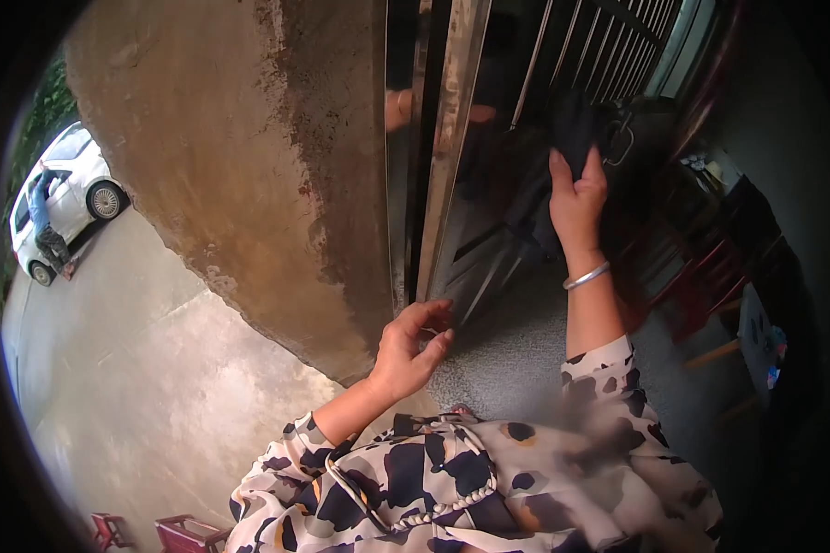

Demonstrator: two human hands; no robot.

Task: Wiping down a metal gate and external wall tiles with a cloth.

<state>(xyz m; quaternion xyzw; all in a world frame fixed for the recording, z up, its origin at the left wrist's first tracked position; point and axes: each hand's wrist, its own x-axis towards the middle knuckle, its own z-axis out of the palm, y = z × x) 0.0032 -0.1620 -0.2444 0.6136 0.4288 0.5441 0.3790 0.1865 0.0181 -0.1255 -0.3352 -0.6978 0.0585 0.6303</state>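
Observation:
My right hand, with a silver bangle at the wrist, is raised and grips a dark cloth near a metal ring or handle. The dark cloth lies in front of a dark door with a row of thin metal bars. My left hand is lower, beside the metal door frame; its fingers are curled apart, and nothing shows between them. A reflection of a hand appears in the shiny surface above. The patterned sleeves and blouse fill the bottom of the view.
A rough concrete wall stands left of the frame. Outside, a person leans at a white car. Red stools stand at bottom left. To the right are red chairs and a small table in shadow.

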